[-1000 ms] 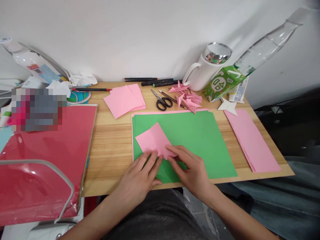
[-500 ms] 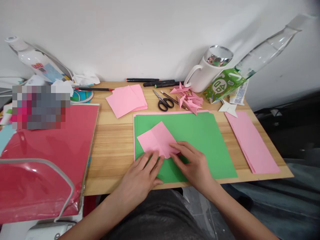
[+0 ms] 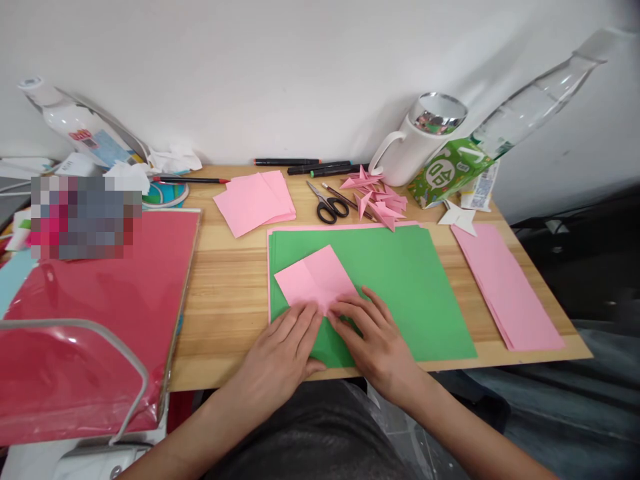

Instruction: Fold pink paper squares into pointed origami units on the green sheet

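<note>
A creased pink square of origami paper (image 3: 316,277) lies turned on a stack of green paper (image 3: 400,280). Flat along its near left edge rest the outstretched fingers of my left hand (image 3: 285,343), pressing it down, with the thumb apart. My right hand (image 3: 373,337) is bent over the near right edge, its thumb and fingertips pinched at the paper's near corner beside the left fingertips. The hands cover that corner, so the fold there is partly hidden.
Behind lie loose pink squares (image 3: 255,200), black-handled scissors (image 3: 327,205), folded pink paper pieces (image 3: 380,197) and markers (image 3: 320,168). A white mug (image 3: 415,150) and green carton (image 3: 445,175) stand back right. Pink strips (image 3: 505,287) lie right, a red packet (image 3: 110,300) left.
My right hand has slid left along the paper's near edge, so its fingertips now sit close to my left hand's. The left hand has stayed nearly in place.
</note>
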